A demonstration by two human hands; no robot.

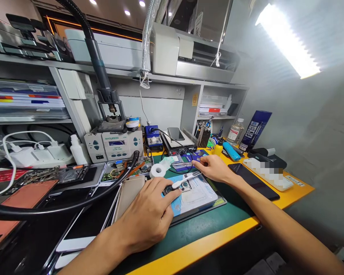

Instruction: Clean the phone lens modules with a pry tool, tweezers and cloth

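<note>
My left hand (150, 208) rests over a white and blue box (202, 194), its thumb and forefinger closed around a small dark phone part (167, 189). Beside those fingertips, a slim tool with a white end (180, 183) lies slanted across the box, and a small metallic phone piece (185, 187) shows under it. My right hand (213, 167) is just beyond the box, fingers pinched at the end of thin silver tweezers (183, 164) that point left. The palm side of both hands is hidden.
A roll of white tape (158, 170) stands behind the box. On the left, a black hose (109, 198) arches over phones and tablets from the hot-air station (117, 145). A dark phone (253, 181) and a white tray (266, 175) lie right. The yellow table edge (200, 248) is near.
</note>
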